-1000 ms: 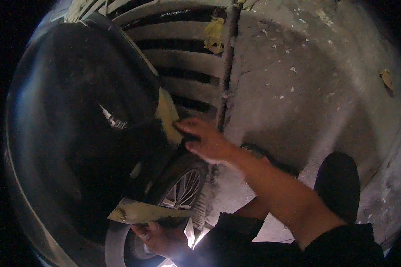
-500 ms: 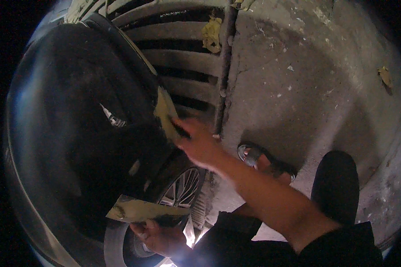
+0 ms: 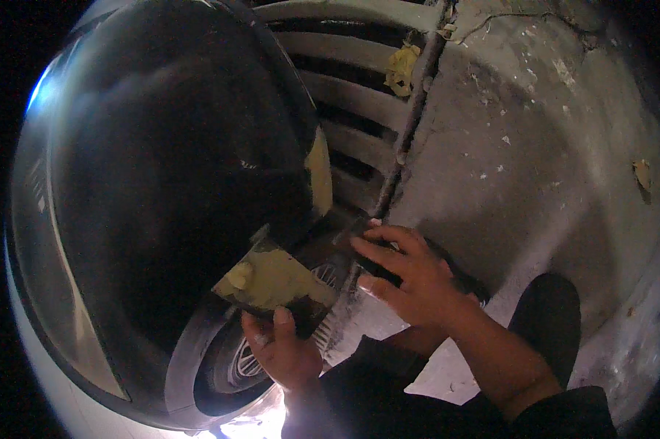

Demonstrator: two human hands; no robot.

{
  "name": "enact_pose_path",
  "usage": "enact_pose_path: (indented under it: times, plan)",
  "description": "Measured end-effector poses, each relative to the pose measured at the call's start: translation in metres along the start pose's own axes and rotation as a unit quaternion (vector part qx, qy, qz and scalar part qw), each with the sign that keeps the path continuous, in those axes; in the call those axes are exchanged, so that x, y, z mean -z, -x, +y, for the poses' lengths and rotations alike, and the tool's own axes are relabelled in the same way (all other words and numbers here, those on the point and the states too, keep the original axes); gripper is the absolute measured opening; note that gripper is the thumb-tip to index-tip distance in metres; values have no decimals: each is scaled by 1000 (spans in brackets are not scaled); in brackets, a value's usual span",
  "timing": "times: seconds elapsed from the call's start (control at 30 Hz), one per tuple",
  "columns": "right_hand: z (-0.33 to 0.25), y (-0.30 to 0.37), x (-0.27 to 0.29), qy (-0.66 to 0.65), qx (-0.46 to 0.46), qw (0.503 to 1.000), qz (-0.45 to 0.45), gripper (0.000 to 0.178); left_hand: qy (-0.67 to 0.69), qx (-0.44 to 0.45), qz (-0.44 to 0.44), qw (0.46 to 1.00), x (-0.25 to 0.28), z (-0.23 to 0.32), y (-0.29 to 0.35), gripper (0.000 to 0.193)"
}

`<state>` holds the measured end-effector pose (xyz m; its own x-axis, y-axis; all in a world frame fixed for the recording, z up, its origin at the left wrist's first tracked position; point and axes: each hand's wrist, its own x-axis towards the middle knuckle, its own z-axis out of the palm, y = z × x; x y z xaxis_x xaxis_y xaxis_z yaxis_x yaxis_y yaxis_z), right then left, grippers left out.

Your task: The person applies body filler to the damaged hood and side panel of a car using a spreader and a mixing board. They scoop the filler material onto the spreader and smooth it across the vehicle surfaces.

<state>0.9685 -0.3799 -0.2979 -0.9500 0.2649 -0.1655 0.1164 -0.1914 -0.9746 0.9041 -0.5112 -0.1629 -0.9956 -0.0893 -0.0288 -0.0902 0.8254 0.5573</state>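
My left hand (image 3: 282, 355) pinches a flat putty board (image 3: 308, 311) by its lower edge, thumb on top. Yellowish filler putty (image 3: 279, 282) coats the board, with a thicker lump near its left corner. To the right of the board, my right hand (image 3: 421, 285) is closed around a dark, flat spreader (image 3: 377, 267), partly covered by the fingers. Just beyond both hands stands a black car body (image 3: 176, 146). A strip of the same yellowish putty (image 3: 320, 175) covers part of its right edge, and neither hand touches it.
Below the board is the car's wheel (image 3: 249, 358). A slatted grate (image 3: 359, 95) runs along the concrete floor (image 3: 520, 190), with a crumpled yellow scrap (image 3: 402, 69) on it. A dry leaf (image 3: 642, 179) lies far right. Bright light shines at the bottom.
My right hand has come away from the putty strip on the car's edge, moving right and nearer with the spreader. My left hand has raised and tilted the putty board. The view has shifted.
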Motion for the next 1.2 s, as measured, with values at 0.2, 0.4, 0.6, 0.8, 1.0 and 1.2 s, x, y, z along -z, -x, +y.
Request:
enact_pose_path:
  times: [0.2, 0.4, 0.6, 0.8, 1.0, 1.2]
  plan:
    - [-28, 3, 3, 110, 82, 990, -42, 46, 70, -32, -52, 996, -3, 3, 11, 41]
    - [-5, 8, -5, 125, 73, 988, -62, 43, 6, 8, -65, 998, 3, -7, -6, 39]
    - [-28, -7, 0, 24, 105, 993, 38, 39, 93, 59, -73, 991, -18, 15, 3, 38]
    - [-42, -13, -22, 51, 135, 988, 50, 41, 85, 42, -170, 981, -16, 18, 1, 40]
    - [-9, -5, -18, 11, 106, 994, -15, 39, -110, -30, -91, 989, 1, -13, -1, 48]
    - [82, -50, -45, -491, -326, 802, -101, 45, -7, -85, 50, 995, 3, -23, -4, 58]
